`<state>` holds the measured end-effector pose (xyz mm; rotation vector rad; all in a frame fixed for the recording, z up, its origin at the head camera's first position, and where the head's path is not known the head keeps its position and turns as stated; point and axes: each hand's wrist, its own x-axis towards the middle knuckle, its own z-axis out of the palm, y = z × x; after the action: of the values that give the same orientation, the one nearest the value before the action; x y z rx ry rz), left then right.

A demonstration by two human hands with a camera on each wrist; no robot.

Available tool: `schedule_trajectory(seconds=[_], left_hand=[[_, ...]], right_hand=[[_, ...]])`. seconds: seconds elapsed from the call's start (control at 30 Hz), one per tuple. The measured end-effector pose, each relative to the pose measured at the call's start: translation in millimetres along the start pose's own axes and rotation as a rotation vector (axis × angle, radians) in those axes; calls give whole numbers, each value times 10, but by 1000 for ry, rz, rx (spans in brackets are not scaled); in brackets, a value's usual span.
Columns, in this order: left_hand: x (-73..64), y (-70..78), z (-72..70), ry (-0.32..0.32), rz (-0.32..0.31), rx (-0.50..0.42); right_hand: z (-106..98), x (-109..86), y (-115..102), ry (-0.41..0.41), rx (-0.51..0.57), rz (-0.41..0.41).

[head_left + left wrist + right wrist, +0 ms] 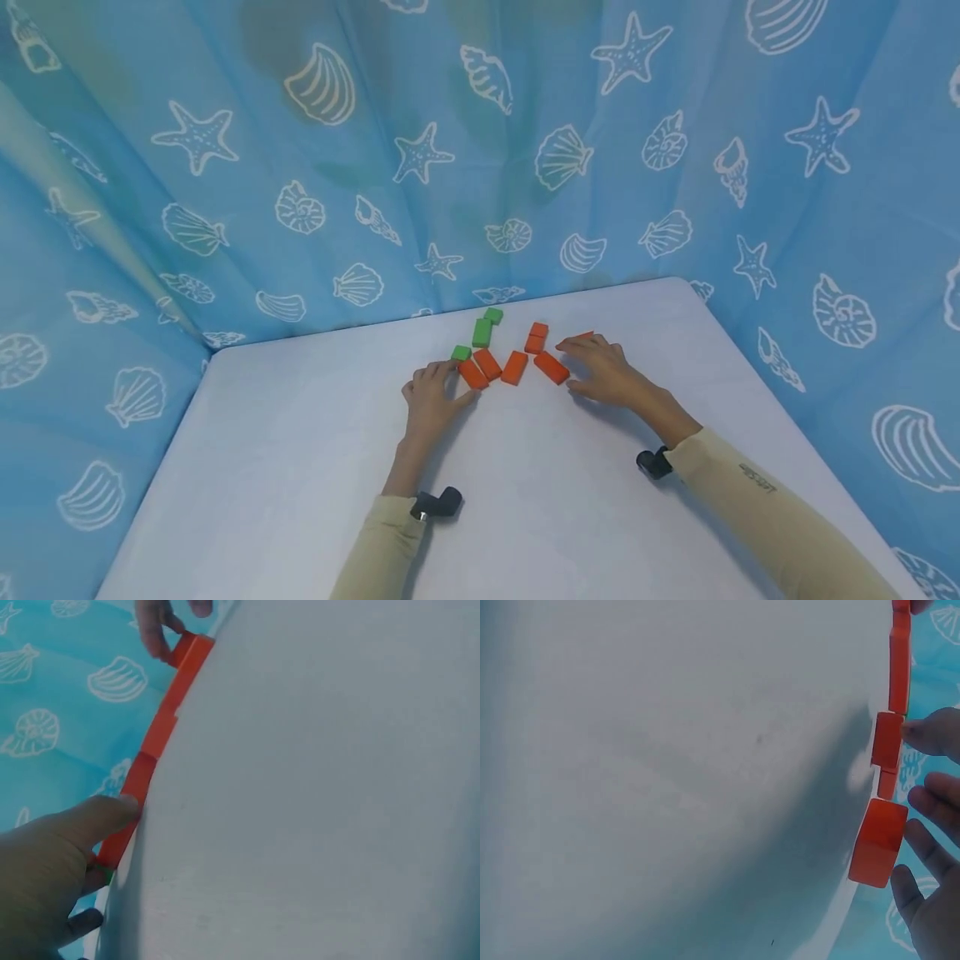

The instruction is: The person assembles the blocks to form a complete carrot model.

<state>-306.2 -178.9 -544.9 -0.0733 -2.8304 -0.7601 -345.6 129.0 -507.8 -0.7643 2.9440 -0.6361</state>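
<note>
My left hand (431, 404) pinches a red-orange block (472, 375) at the left end of a bent row, its thumb against the near side in the left wrist view. My right hand (606, 372) lies at the row's right end with fingers spread. In the right wrist view its thumb touches a red-orange block (887, 741), and its other fingers reach toward another red-orange block (877, 844). The hand partly covers that block in the head view. Between the hands lie two more red-orange blocks, a slanted one (487, 364) and a middle one (515, 367).
Behind the row, small red-orange blocks (536, 343) stand together. A green block (482, 333) and a smaller green block (492, 316) lie further back, with another green block (461, 353) by the left fingers. A blue shell-patterned curtain (360, 167) borders the white table (300, 467).
</note>
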Motion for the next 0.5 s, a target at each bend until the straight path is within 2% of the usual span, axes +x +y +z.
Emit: schedule_trajectory(seconds=[0.27,0.5], left_hand=[[-16,-83,12,-35,22,-71],[-39,-119,-25,-128,64,-99]], right_hand=[[20,80,-27,-57,12,-43],[-5,153,-12,-87,22,-31]])
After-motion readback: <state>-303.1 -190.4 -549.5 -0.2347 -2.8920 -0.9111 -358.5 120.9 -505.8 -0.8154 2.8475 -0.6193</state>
